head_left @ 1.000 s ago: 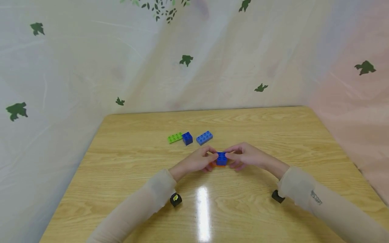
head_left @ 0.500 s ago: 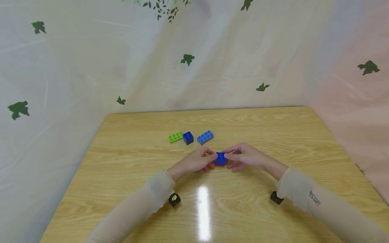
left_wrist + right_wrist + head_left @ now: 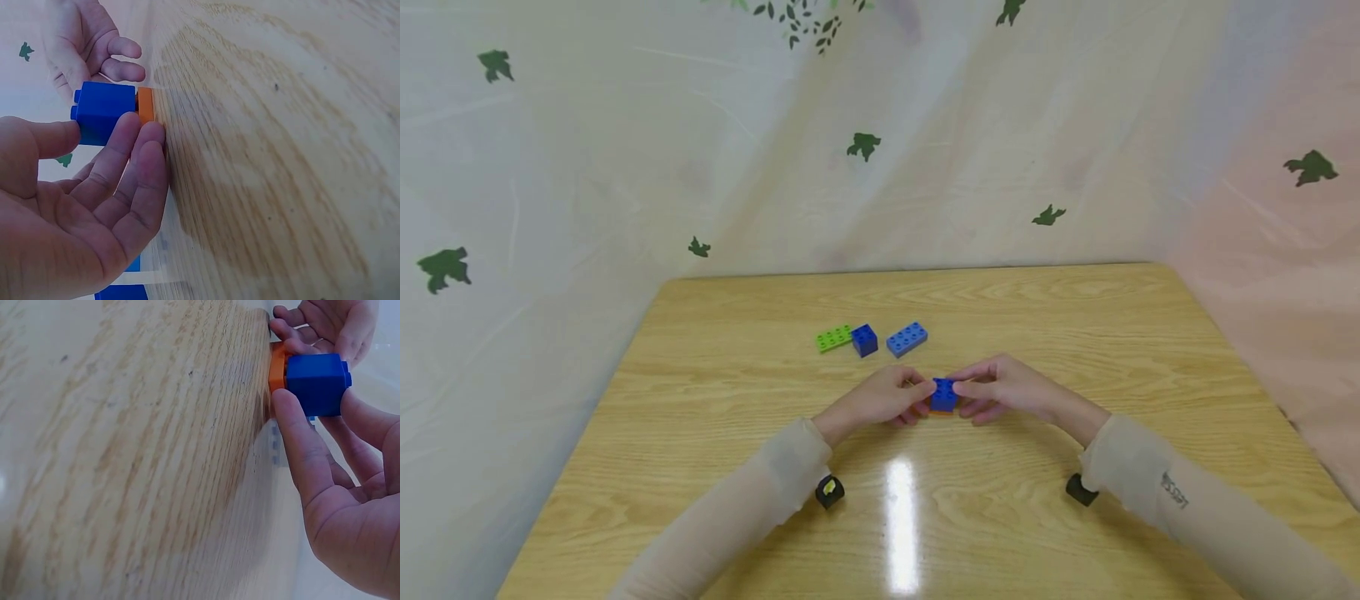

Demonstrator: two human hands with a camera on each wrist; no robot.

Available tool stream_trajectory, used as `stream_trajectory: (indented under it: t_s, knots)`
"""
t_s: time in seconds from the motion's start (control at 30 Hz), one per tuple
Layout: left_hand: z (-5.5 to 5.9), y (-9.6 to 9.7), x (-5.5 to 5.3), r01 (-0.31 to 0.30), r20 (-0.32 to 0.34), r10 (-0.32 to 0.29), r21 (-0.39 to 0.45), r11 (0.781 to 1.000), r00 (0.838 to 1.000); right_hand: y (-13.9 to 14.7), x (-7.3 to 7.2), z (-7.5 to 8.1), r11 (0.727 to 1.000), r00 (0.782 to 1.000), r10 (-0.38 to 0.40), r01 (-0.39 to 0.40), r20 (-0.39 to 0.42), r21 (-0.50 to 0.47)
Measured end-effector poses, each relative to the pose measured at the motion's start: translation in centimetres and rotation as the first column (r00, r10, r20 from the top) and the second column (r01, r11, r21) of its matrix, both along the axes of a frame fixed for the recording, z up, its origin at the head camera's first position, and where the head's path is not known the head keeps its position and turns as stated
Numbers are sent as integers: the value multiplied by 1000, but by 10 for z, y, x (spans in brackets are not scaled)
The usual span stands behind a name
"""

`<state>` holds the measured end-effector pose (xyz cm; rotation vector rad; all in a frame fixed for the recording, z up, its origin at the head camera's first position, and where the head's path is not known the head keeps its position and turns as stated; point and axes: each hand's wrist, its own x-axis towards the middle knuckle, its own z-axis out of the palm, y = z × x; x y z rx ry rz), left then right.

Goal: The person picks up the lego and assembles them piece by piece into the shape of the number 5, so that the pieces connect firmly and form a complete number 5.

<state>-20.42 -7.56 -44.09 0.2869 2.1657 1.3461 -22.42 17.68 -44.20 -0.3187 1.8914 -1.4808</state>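
In the head view a dark blue square brick (image 3: 943, 395) sits over a flat orange brick (image 3: 145, 105) at the middle of the table. My left hand (image 3: 886, 395) holds the blue brick from the left, thumb at its studded top and fingers curled by its side and the orange edge. From the right, my right hand (image 3: 1011, 388) grips it likewise, a fingertip low by the orange brick in the right wrist view. Orange shows as a thin strip below the blue one, and in the left wrist view a narrow dark gap shows between them. The hands cover much of the orange brick.
Behind my hands lie a flat green brick (image 3: 833, 338), another dark blue square brick (image 3: 864, 340) against it, and a longer, lighter blue brick (image 3: 907, 339). The wooden table (image 3: 1000, 533) ends at a pale cloth backdrop (image 3: 775, 183) with green bird shapes.
The blue brick and both hands have shifted slightly left and towards me. Less orange shows at the left of the blue brick than a second ago. The other bricks stay put.
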Motion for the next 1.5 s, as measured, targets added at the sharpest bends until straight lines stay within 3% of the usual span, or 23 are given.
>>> stream_trajectory:
  t_s: [0.3, 0.77, 0.93, 1.0, 1.1, 1.27, 1.5]
  knots:
    - [1, 0, -3, 24, 26, -25, 27, 999, 999, 0, -3, 2, 998, 1000, 6, -5, -26, 55]
    - [-2, 0, -2, -35, 81, 30, 67, 997, 996, -1, -6, 2, 998, 1000, 13, -12, -15, 65]
    - [4, -2, -1, -55, 88, 52, 33, 998, 995, -2, -11, 6, 985, 989, 113, -98, -97, 145]
    - [6, -3, -3, -78, 67, 76, 28, 997, 995, -2, -16, 9, 974, 978, 148, -120, -144, 191]
    - [10, -6, -7, -128, 8, 128, 51, 990, 992, -3, -26, 16, 973, 977, 131, -94, -169, 212]
    - [11, -7, -18, -215, -102, 224, 96, 972, 969, -10, -43, 23, 990, 981, 51, -26, -188, 135]
    - [3, -6, -28, -247, -207, 246, 23, 969, 947, -26, -59, 12, 996, 984, -39, 53, -176, 73]
